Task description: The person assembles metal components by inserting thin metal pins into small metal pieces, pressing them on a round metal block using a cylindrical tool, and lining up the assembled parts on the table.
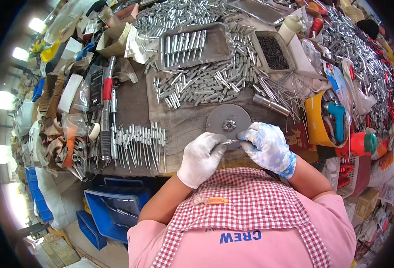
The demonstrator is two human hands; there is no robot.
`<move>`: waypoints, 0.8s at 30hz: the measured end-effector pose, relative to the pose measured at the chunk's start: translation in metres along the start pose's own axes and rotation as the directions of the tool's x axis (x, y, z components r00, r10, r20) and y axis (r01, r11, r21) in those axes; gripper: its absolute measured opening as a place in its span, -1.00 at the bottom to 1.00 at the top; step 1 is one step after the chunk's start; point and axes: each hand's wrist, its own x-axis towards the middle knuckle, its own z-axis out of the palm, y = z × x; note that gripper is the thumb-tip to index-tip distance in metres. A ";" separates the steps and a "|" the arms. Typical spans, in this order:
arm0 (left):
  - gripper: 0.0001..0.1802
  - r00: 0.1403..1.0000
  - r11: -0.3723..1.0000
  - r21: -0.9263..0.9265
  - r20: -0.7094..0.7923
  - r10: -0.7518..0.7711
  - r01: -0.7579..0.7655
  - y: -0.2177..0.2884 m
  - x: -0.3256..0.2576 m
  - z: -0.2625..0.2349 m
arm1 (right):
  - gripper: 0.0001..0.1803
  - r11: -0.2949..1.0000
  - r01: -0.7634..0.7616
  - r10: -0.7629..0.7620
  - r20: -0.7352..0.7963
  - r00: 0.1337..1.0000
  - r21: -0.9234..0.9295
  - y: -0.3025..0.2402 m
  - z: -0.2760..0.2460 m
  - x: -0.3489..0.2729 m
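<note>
My left hand (202,157), in a white knit glove, pinches a small, slim metal part (231,141) between thumb and fingers. My right hand (269,148), in a white and blue patterned glove, closes its fingertips on the other end of this part. Both hands meet over the near rim of a round grey disc (216,117). At the disc's middle sits a small shiny metal piece (228,125). What exactly the held part is, I cannot tell; the fingertips cover much of it.
Loose metal cylinders (201,85) lie heaped beyond the disc, beside a clear tray (221,51) with a row of metal shafts. Thin-stemmed metal pieces (141,140) line the front left. A tub of dark small parts (273,52) and a yellow container (315,118) stand to the right.
</note>
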 end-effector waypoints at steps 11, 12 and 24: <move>-0.78 0.982 0.983 0.035 0.066 0.177 -0.180 -0.013 0.005 0.002 | -0.78 0.999 0.010 -0.011 0.026 1.000 0.034 0.009 0.001 -0.003; -0.78 0.984 0.984 0.040 0.045 0.173 -0.175 -0.013 0.006 0.004 | -0.78 0.999 0.000 -0.001 0.033 0.999 0.040 0.009 0.002 -0.003; -0.86 0.990 0.988 0.132 -0.103 0.097 -0.083 -0.033 0.011 0.020 | -0.69 0.997 0.054 -0.055 0.021 0.998 0.059 0.066 0.018 0.019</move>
